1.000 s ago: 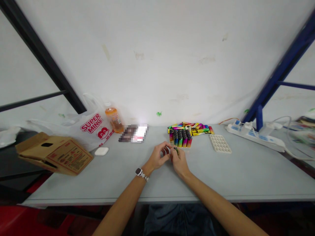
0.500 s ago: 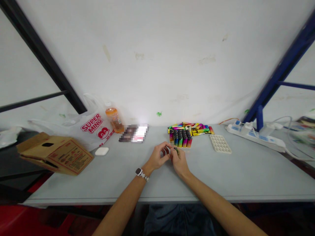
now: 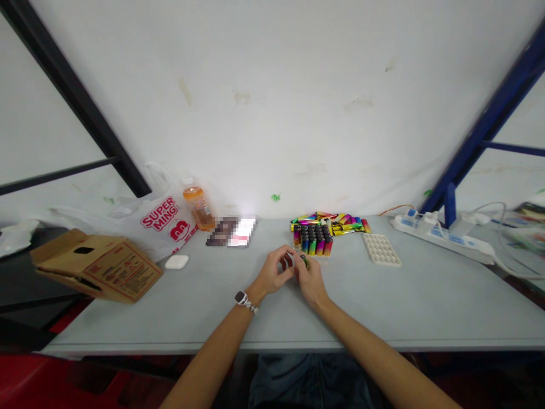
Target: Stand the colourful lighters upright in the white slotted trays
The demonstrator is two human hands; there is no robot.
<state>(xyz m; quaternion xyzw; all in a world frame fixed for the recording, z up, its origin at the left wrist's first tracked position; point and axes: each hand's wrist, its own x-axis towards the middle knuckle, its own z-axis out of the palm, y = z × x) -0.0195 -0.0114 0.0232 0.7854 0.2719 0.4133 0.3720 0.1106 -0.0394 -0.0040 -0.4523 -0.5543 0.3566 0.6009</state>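
My left hand (image 3: 272, 274), with a watch on its wrist, is curled so that its thumb and fingertips meet my right hand. Whatever sits between its fingertips is too small and hidden to name. My right hand (image 3: 313, 282) is closed round a lighter (image 3: 304, 259); only its dark top and a bit of green show. Just beyond the hands stands a tight block of several rainbow-coloured lighters (image 3: 315, 243), upright with black tops. Behind that block lie shiny multicoloured foil wrappers (image 3: 347, 225) in a loose pile.
A pale dimpled tray (image 3: 382, 250) lies right of the lighters, and a power strip (image 3: 443, 238) with plugs runs farther right. At left are a cardboard box (image 3: 114, 270), a plastic bag (image 3: 147, 227), an orange drink bottle (image 3: 198, 207) and a small white case (image 3: 176, 262).
Both hands stay joined in the same place. The right fingers shift very slightly around the lighter, and nothing else on the table moves.
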